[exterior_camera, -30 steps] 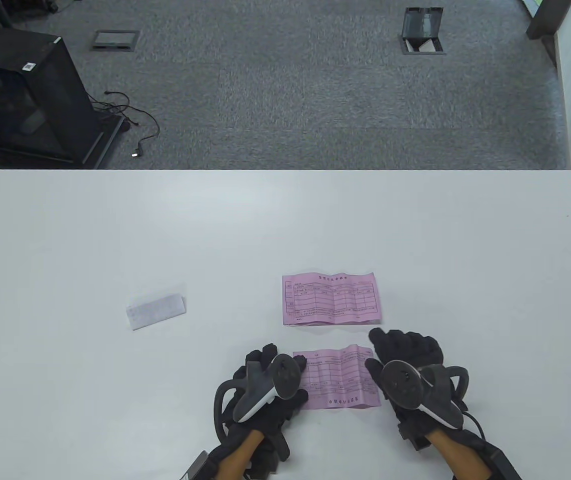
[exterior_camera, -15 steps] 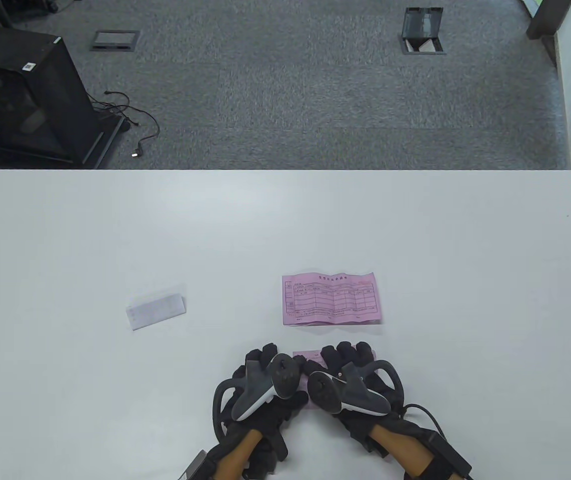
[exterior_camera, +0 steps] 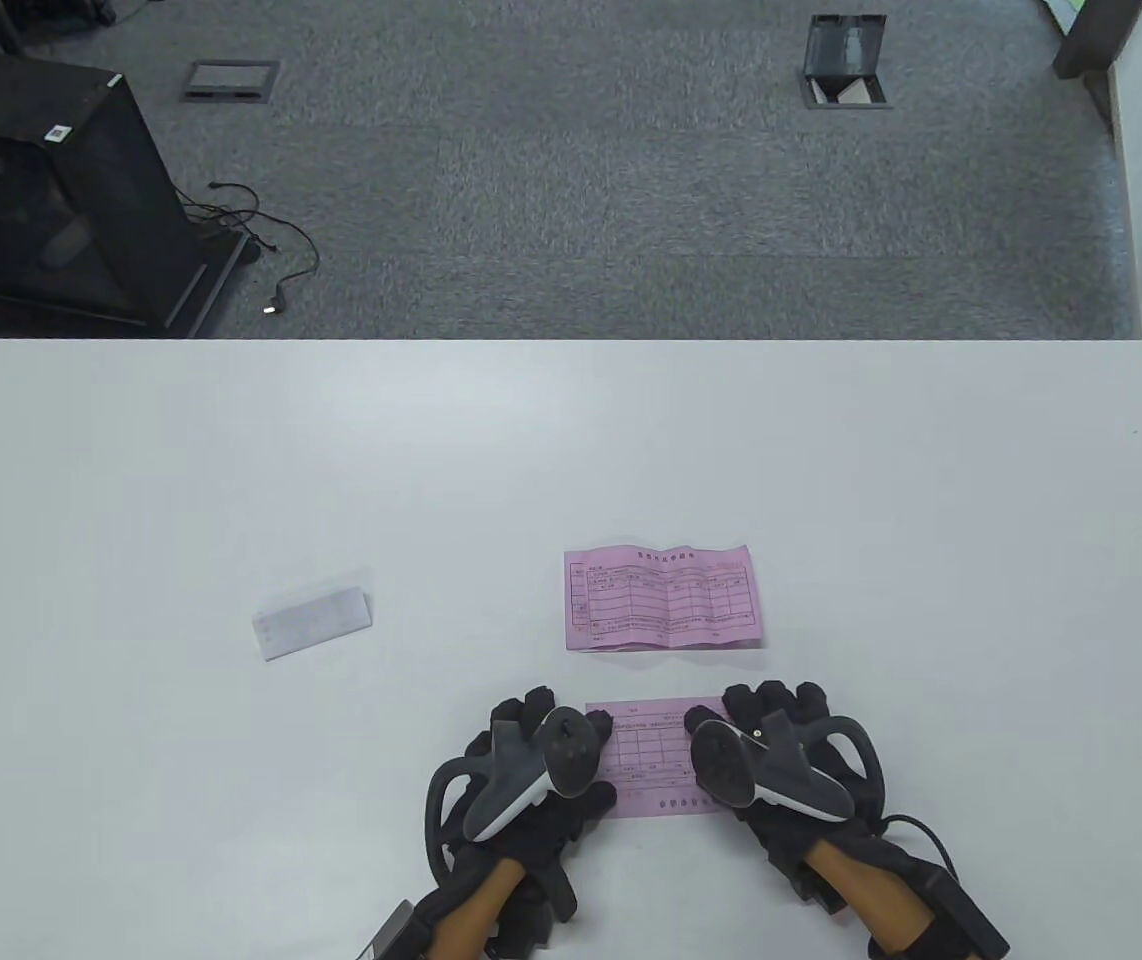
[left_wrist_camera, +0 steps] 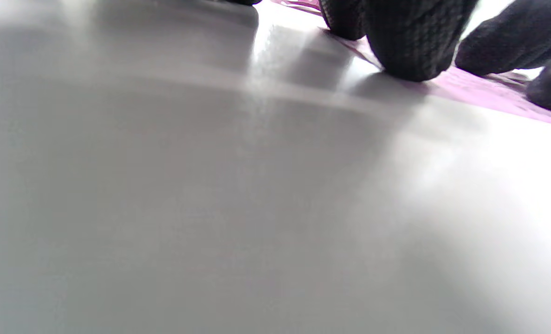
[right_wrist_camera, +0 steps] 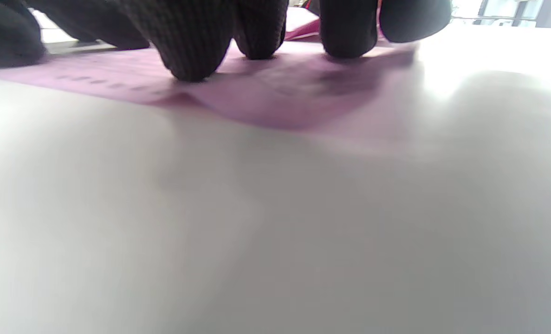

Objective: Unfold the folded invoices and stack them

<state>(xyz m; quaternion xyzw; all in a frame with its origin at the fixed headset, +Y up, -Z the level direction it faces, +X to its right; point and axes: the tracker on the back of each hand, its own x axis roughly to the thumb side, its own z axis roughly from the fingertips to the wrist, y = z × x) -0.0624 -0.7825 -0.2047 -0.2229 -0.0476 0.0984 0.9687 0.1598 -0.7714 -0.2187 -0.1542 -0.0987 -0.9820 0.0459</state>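
A pink invoice (exterior_camera: 653, 762) lies flat near the table's front edge, between my two hands. My left hand (exterior_camera: 528, 716) presses its left end with its fingertips (left_wrist_camera: 410, 41), which rest on the pink sheet (left_wrist_camera: 479, 90). My right hand (exterior_camera: 763, 708) presses the right part of the sheet; its fingertips (right_wrist_camera: 191, 46) sit side by side on the paper (right_wrist_camera: 275, 93). Neither hand pinches anything. A second pink invoice (exterior_camera: 664, 598), unfolded with visible creases, lies just beyond. A folded white slip (exterior_camera: 311, 622) rests further left.
The white table (exterior_camera: 231, 480) stretches wide on both sides and beyond the papers. Past its far edge is grey carpet with a black cabinet (exterior_camera: 51, 190) at the left and floor boxes.
My right hand slid left across the near invoice until it met my left hand, then moved back to the right end. The left hand stayed put; the sheet lies flatter.
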